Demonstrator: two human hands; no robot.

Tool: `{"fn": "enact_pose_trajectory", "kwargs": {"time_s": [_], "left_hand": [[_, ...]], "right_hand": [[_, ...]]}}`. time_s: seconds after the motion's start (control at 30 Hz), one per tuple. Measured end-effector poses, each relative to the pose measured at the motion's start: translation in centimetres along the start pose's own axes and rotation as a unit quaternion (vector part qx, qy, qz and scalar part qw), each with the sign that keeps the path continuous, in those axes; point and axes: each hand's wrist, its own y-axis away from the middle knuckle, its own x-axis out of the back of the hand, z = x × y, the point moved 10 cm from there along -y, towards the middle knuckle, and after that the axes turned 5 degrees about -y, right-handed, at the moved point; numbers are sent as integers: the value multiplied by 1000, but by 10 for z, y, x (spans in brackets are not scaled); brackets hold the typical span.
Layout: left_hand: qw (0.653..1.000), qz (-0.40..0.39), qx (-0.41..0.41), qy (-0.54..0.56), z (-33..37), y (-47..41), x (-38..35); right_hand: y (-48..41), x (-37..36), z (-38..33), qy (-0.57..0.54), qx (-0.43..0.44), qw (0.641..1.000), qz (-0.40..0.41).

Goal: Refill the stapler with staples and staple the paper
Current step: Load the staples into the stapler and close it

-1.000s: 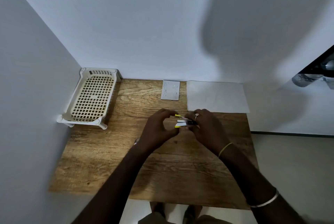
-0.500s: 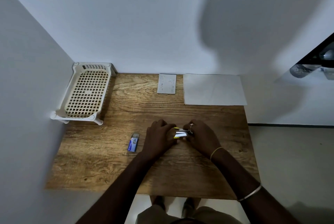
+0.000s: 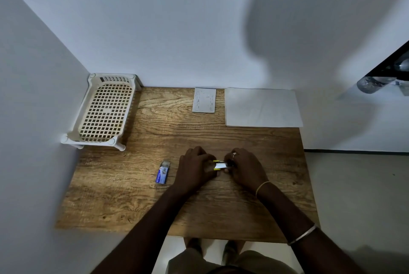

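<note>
Stapler (image 3: 220,165): small, white body with yellow tips, held low over the middle of the desk (image 3: 199,207), between both hands. I cannot tell if it touches the wood. Only its middle section shows, and both ends are covered by fingers.

Left hand (image 3: 194,168): knuckles up, fingers curled in around the stapler's left end, where the two yellow tips stick out. Right hand (image 3: 245,168): fingers curled over the stapler's right end, pinching it. A ring (image 3: 234,153) sits on one finger. From my feed I cannot see whether the stapler is hinged open or closed.

Right wrist carries a thin yellow band (image 3: 262,186). Further up the forearm there is a silver bangle (image 3: 302,235).

Staple box (image 3: 163,172): blue and white, lying flat on the desk just to the left of the left hand, not touching it. Its far end looks slid open, but the contents are too small to read.

Paper (image 3: 262,107): white sheets lying flat at the far right corner of the desk, well apart from the hands. Beside it to the left is a small grey card (image 3: 204,100) with faint markings, near the back edge.

Far left corner: a cream plastic lattice tray (image 3: 106,111) on short legs, against the side wall.

Off the desk at upper right, a clear bottle (image 3: 374,82) lies on a dark shelf.
</note>
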Motion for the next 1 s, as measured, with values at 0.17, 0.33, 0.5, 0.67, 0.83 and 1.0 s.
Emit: {"fn": "enact_pose_trajectory", "kwargs": {"time_s": [0.17, 0.33, 0.5, 0.67, 0.83, 1.0], "left_hand": [[998, 24, -45, -43, 10, -4, 8], [997, 20, -51, -48, 14, -4, 9], [999, 6, -23, -43, 8, -5, 1], [1000, -12, -11, -27, 4, -7, -9], [1000, -18, -7, -23, 0, -7, -13], [999, -36, -5, -14, -2, -8, -17]], "right_hand": [[-1, 3, -1, 9, 0, 1000, 10], [1, 5, -1, 10, 5, 1000, 20], [-1, 5, -2, 28, 11, 999, 17], [0, 1, 2, 30, 5, 1000, 5], [-1, -5, 5, 31, -8, 999, -4], [0, -5, 7, 33, -11, 999, -10]]}}
